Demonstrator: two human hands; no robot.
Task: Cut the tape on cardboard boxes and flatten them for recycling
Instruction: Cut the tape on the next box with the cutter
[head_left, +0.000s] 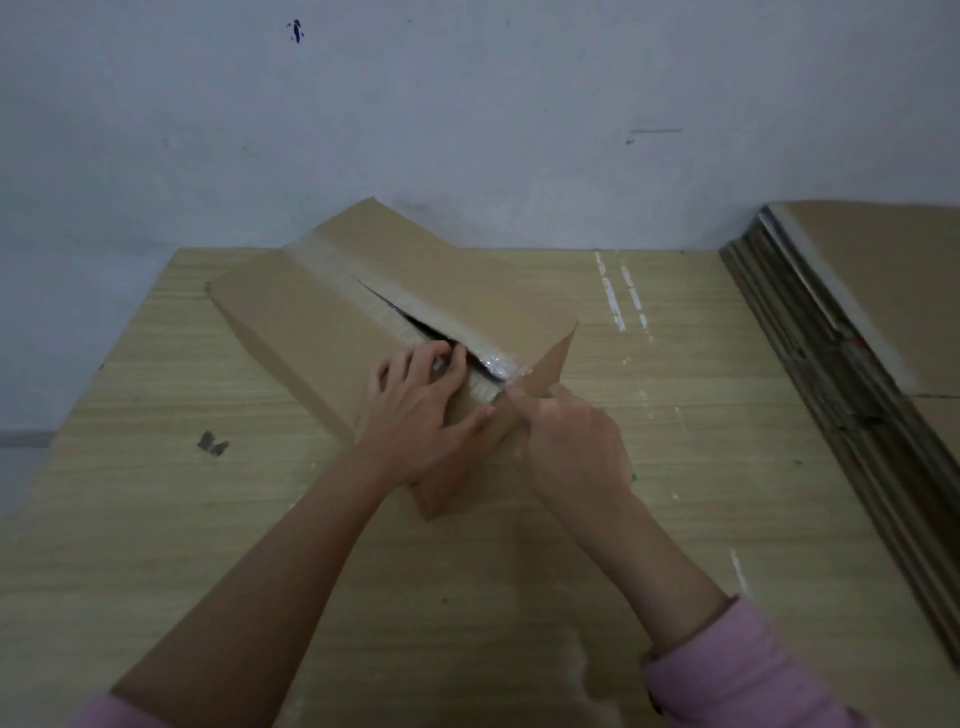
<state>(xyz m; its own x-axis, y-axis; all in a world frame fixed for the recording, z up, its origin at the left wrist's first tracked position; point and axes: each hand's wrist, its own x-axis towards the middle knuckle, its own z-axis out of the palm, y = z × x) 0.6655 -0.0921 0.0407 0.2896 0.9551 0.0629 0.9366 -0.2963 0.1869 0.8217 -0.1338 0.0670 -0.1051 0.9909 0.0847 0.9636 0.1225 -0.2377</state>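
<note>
**Box seam split at near end, both hands on it**

Brown cardboard box (322, 317) lying on the wooden tabletop (156, 519), turned diagonally, far corner close to the pale wall (467, 104). Long, low shape; plain unprinted faces. Clear tape (332, 260) running down the centre seam of the top, glossy and wrinkled, intact at the far end. Seam parted from about mid-length toward the near end: dark gap (415, 325) visible between the two top flaps, widening toward the hands. Torn, shiny tape edge clinging along the right side of the gap. Near-right flap (550, 364) lifted and angled upward, its corner standing above the box top.

Left hand (421, 405) resting on the near end of the box, fingers curled with tips (457, 358) hooked at the seam edge, thumb laid along the near face. Grip here: curled onto the left flap edge. Right hand (566, 436) closed at the base of the raised flap, fingers bunched, pinching it; whether a tool sits inside cannot be told. Pink sleeves (737, 670) pushed up both forearms.

Stack of flattened cardboard (841, 332) at the right tabletop edge, well apart from the box. Small dark scrap (213, 443) on the tabletop to the left. White streaks (618, 296) on the wood beyond the box.
</note>
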